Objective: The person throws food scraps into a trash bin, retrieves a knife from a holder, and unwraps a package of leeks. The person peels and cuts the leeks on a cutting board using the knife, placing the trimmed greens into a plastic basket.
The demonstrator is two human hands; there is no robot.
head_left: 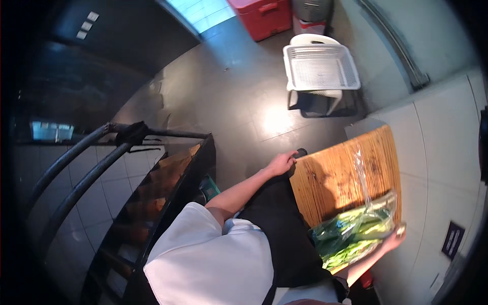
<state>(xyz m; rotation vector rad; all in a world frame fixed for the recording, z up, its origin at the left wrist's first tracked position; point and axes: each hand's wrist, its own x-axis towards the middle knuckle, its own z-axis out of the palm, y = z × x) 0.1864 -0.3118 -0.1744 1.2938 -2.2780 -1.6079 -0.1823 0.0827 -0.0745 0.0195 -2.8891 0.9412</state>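
My left hand [282, 163] is at the near left corner of a wooden table [324, 187], its fingers beside a small dark rounded thing [301, 152]. Whether it grips the table edge or that thing is unclear. On the right part of the tabletop lie leafy green vegetables [352, 253], partly inside a clear plastic bag [389, 200]. The bag's loose, twisted end stretches across the wood. My right hand [394, 241] reaches around the far side of the vegetables, its fingers closed about a small pale roundish thing [400, 229], too blurred to name.
A tiled wall [423, 152] borders the table's far side. To the left stand a white chair [314, 38] bearing a white plastic basket [322, 66], and a red cooler box [263, 19]. Behind me is an open-tread staircase [152, 202] with metal handrails [76, 152].
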